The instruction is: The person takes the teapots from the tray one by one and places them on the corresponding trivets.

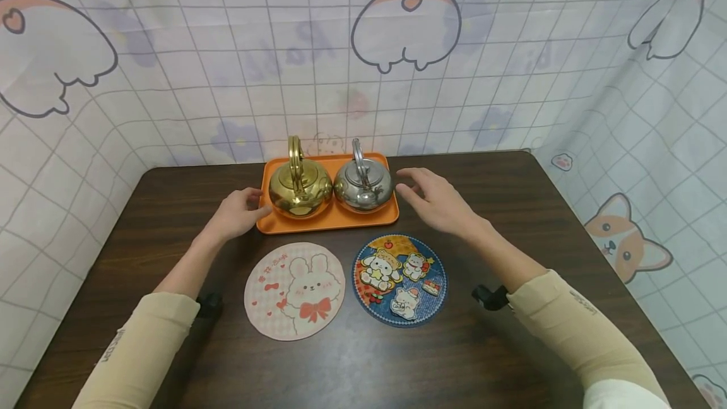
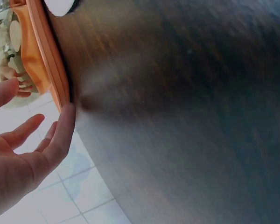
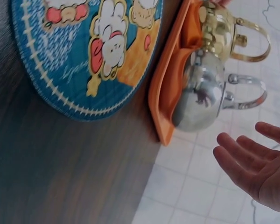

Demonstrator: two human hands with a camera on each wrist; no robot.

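An orange tray point(image 1: 318, 225) lies at the back of the table, bearing a gold teapot point(image 1: 301, 191) on its left and a silver teapot point(image 1: 363, 188) on its right. Both handles stand upright. At the tray's left edge is my left hand point(image 1: 235, 213), its fingers loosely bent; in the left wrist view a fingertip point(image 2: 67, 112) meets or nearly meets the tray's rim. My right hand point(image 1: 434, 201) hovers just right of the silver teapot, fingers spread. The right wrist view shows a gap between that hand point(image 3: 261, 172) and the silver teapot point(image 3: 200, 98).
In front of the tray lie a pink round rabbit mat point(image 1: 295, 292) and a blue round cartoon mat point(image 1: 400, 279). A patterned cloth point(image 1: 318, 81) hangs behind the dark wooden table point(image 1: 363, 371) and along both sides.
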